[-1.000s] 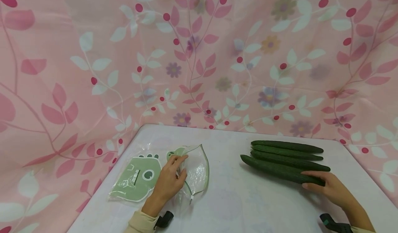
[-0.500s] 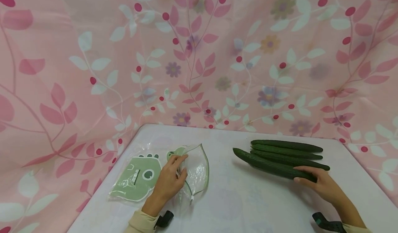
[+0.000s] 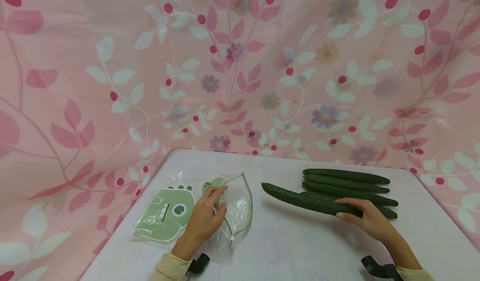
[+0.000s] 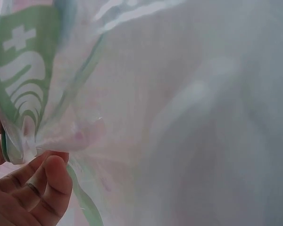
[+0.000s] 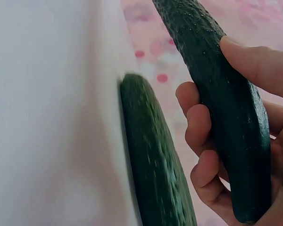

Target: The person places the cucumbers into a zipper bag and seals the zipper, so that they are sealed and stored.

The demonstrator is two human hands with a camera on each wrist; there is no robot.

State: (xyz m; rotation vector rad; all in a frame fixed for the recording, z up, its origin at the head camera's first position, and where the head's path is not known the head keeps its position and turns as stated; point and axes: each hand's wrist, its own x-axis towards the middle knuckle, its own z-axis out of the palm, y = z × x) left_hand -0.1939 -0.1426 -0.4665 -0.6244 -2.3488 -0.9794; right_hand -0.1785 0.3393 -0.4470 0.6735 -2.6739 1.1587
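A clear plastic zip bag (image 3: pixel 165 214) with a green cartoon monster print lies on the left of the table, its green-edged mouth (image 3: pixel 250 206) spread to the right. My left hand (image 3: pixel 204 218) pinches the film near that mouth; the left wrist view shows the bunched plastic (image 4: pixel 23 84) at the fingertips. A long dark green cucumber (image 3: pixel 300 200) is held near its right end by my right hand (image 3: pixel 369 220), raised and pointing left toward the bag. Up close, thumb and curled fingers wrap the cucumber (image 5: pixel 231 117).
Several more cucumbers (image 3: pixel 346 175) lie side by side at the right back; the nearest is partly hidden behind the held one. White cloth covers the table (image 3: pixel 270 247). A pink floral curtain (image 3: pixel 240 64) hangs behind its far edge.
My right hand has lifted the front cucumber away from the others and moved it left, uncovering another cucumber behind. My left hand and the bag stay in place.
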